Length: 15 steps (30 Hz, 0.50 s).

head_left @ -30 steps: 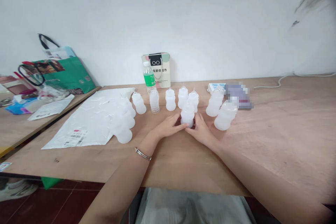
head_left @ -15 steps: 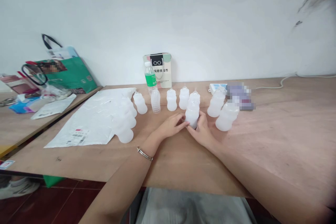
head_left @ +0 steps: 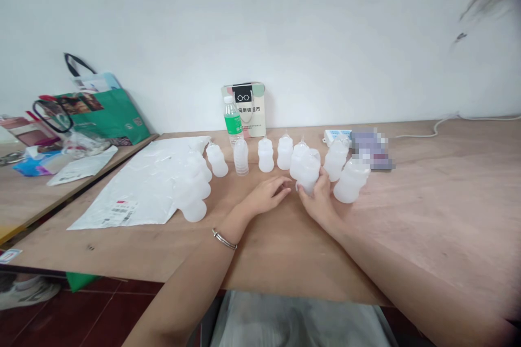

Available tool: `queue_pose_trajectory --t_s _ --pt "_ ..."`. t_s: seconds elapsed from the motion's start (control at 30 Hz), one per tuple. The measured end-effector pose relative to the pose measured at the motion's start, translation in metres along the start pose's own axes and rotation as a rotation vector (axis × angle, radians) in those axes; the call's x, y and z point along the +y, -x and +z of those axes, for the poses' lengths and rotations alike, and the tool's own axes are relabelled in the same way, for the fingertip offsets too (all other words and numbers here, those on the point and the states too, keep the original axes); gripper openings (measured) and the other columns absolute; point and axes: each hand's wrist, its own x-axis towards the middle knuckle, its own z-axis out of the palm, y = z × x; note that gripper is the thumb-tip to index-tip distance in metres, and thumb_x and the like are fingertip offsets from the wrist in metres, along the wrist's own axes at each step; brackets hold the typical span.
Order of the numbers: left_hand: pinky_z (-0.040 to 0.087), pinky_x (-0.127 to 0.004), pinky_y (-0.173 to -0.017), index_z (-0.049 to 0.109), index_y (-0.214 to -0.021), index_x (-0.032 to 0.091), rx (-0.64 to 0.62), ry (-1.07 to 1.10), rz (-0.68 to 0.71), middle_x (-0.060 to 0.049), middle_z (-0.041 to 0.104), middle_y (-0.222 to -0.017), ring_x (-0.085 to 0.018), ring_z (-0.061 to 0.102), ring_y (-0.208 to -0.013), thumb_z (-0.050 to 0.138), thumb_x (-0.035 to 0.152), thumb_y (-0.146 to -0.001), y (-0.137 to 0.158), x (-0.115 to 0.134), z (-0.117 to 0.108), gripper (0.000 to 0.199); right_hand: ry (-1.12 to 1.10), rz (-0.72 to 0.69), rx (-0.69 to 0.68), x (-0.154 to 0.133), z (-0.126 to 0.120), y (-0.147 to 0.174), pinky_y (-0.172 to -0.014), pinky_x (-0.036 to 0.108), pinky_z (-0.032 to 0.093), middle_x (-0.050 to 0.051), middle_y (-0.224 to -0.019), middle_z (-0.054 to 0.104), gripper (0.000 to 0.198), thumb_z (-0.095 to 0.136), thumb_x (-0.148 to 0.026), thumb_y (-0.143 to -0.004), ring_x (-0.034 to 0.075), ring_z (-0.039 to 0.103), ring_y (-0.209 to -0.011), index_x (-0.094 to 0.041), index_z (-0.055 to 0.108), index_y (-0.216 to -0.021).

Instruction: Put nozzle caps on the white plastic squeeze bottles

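My right hand (head_left: 319,200) is closed round a frosted white plastic bottle (head_left: 308,171) with a wavy, pinched-in body, tilted a little to the right. My left hand (head_left: 271,194) holds nothing; its fingers are apart and curved just above the table, left of that bottle. Directly behind the held bottle stands a similar bottle (head_left: 297,161), partly covered by it. More of these bottles stand in an arc: one (head_left: 266,155) and another (head_left: 285,153) at the back, two at the right (head_left: 352,181), and a cluster (head_left: 194,209) at the left.
A white mailing bag (head_left: 134,179) lies flat at the left of the wooden table (head_left: 277,265). Behind stand a green-labelled water bottle (head_left: 233,119) and a paper gift bag (head_left: 254,114). A blurred purple item (head_left: 370,146) lies back right; a green shopping bag (head_left: 118,119) is on the neighbouring table.
My right hand has moved the bottle slightly right and tilted it. My left hand has let go of it and stays at its left.
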Motion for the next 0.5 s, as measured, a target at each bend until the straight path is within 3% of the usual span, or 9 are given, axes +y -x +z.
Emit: queue_pose_trajectory --t_s 0.3,0.5 --pt "0.052 -0.032 -0.081 0.058 -0.109 0.019 0.019 -0.057 0.032 -0.005 0.068 -0.102 -0.018 0.065 -0.092 0.047 0.031 -0.092 0.001 0.002 0.0 0.024 0.116 0.049 0.06 0.007 0.003 -0.001 -0.108 0.062 0.021 0.026 -0.142 0.027 0.077 0.045 -0.018 -0.076 0.037 0.023 -0.137 -0.005 0.009 -0.142" --pt "0.05 -0.034 -0.083 0.06 -0.105 0.02 0.188 -0.08 0.07 -0.006 0.069 -0.101 -0.019 0.064 -0.093 0.04 0.027 -0.094 0.0 0.005 -0.003 0.024 0.029 -0.055 0.126 -0.01 -0.009 0.0 -0.109 0.059 0.025 0.017 -0.146 0.021 0.076 0.047 -0.019 -0.081 0.032 0.02 -0.139 -0.019 0.005 -0.144"
